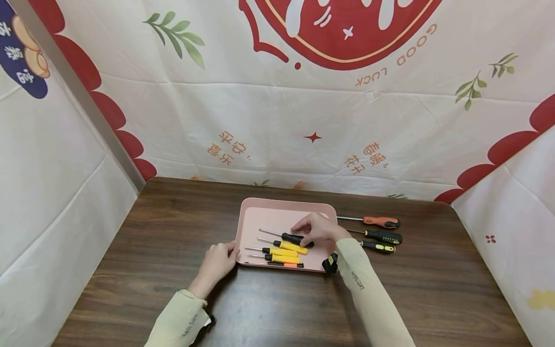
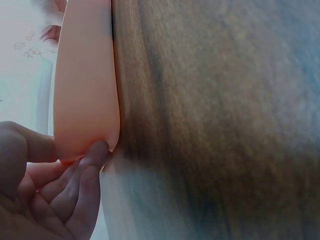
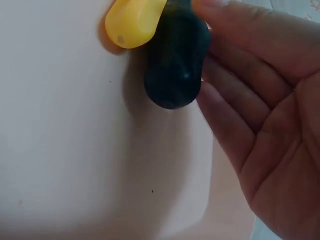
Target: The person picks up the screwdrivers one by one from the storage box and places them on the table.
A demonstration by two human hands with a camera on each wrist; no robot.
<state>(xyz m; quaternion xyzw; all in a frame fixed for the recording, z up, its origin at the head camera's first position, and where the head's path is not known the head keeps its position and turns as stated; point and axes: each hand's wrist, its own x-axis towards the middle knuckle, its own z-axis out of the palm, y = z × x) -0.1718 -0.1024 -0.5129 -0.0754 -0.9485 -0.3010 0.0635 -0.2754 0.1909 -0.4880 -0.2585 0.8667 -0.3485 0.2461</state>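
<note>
My left hand (image 1: 218, 260) grips the near left corner of a pink tray (image 1: 269, 216); in the left wrist view its fingers (image 2: 92, 157) press against the tray's outer wall (image 2: 85, 90). Over the tray, my right hand (image 1: 320, 226) pinches the handle of a black screwdriver (image 1: 292, 238), whose shaft points left. In the right wrist view the rounded butt of the black handle (image 3: 172, 85) shows beside a yellow handle (image 3: 131, 25). Nearer me in the tray lie three yellow-handled screwdrivers (image 1: 283, 252) and a thin orange-and-black screwdriver (image 1: 288, 264), roughly side by side.
Right of the tray, on the brown wooden table (image 1: 277, 308), lie an orange-handled screwdriver (image 1: 380, 221), a black one (image 1: 384, 236) and a black-and-yellow one (image 1: 378, 247). My right forearm passes close to their shafts. A printed cloth (image 1: 282, 111) hangs behind the table's back edge.
</note>
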